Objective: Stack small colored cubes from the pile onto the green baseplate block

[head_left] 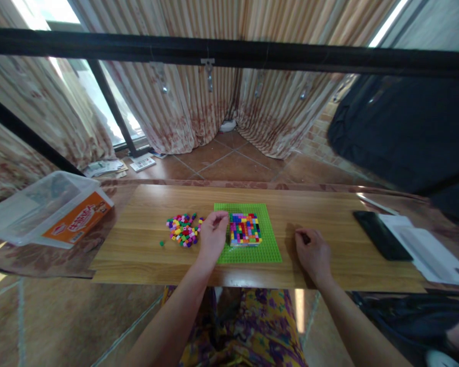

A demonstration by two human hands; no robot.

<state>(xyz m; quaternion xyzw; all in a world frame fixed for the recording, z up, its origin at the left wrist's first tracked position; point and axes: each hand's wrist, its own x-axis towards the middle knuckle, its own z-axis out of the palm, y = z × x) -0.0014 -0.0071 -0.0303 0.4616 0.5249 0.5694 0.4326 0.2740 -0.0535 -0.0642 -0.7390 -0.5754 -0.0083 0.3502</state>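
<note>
Brick block (245, 230) on green board (272, 242). Left hand (215, 228) at block's left side, fingertips drawn together; brick between, cannot tell. Right hand (312, 252) loosely curled at table (137, 265); contents hidden. Loose bricks (183, 232) judged light, stiff, smooth; pinch opposite sides.

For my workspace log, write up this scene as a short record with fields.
Surface: wooden table
Build: multicoloured brick block on a green studded baseplate
Loose bricks: mixed colours, left of the baseplate; one green brick lies apart
Left grip: at the block's left edge; contents unclear
Right grip: loosely curled, right of the baseplate
Far left: orange-labelled clear plastic tub
</note>
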